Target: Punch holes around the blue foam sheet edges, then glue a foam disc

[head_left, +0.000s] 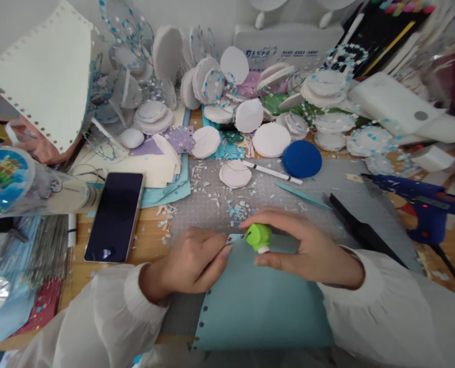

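Right hand (302, 245) has the green punch (258, 236) pinched between thumb and fingers, right at the top edge of the teal sheet (268, 301) — just beside the left hand (199, 259). That left hand is curled at the sheet's upper corner, seemingly pinching it, though blur makes that hard to confirm — small cutouts run down the left edge, grey mat (208, 207) beneath.

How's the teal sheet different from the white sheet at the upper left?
The teal sheet lies over the gray mat, while the white sheet is tilted up. Holes line several edges of the white sheet; on the teal sheet they show mostly down the left edge. Both have small punched holes.
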`<state>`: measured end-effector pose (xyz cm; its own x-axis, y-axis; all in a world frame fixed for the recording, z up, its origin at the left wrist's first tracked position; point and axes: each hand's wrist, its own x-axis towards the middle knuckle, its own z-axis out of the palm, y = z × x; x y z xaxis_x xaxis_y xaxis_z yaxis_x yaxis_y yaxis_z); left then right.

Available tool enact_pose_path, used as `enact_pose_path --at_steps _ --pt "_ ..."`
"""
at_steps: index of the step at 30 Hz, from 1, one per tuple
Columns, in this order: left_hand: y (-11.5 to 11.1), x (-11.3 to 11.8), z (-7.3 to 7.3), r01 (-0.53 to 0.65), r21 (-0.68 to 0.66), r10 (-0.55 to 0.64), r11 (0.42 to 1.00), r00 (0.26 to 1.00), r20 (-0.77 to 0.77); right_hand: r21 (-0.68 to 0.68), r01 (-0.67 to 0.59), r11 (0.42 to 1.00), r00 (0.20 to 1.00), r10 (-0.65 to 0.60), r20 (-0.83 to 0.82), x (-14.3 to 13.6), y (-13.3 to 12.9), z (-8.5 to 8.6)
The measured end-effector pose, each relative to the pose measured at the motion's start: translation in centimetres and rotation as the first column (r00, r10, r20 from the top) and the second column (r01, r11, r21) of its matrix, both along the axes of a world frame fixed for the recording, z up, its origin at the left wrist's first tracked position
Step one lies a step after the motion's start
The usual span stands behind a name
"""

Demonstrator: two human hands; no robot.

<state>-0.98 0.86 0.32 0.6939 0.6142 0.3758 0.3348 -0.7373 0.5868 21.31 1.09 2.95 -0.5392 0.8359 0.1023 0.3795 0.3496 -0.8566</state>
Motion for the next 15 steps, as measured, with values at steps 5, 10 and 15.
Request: enact_pose_path --at_steps 5,10,15 --pt "0.03 0.02 0.08 0.004 -0.011 -0.004 1.0 1.0 0.004 -0.134 -0.057 0.989 0.998 0.058 0.003 0.08 -0.01 0.24" --pt "0.01 0.0 0.06 -0.003 -0.009 0.003 1.0 1.0 0.018 -0.233 -0.062 0.971 0.998 0.061 -0.012 0.22 0.18 0.45" --pt "0.03 0.03 0.03 -0.001 -0.011 0.001 1.0 1.0 0.023 -0.259 -0.039 0.965 0.999 0.042 0.007 0.12 0.08 0.26"
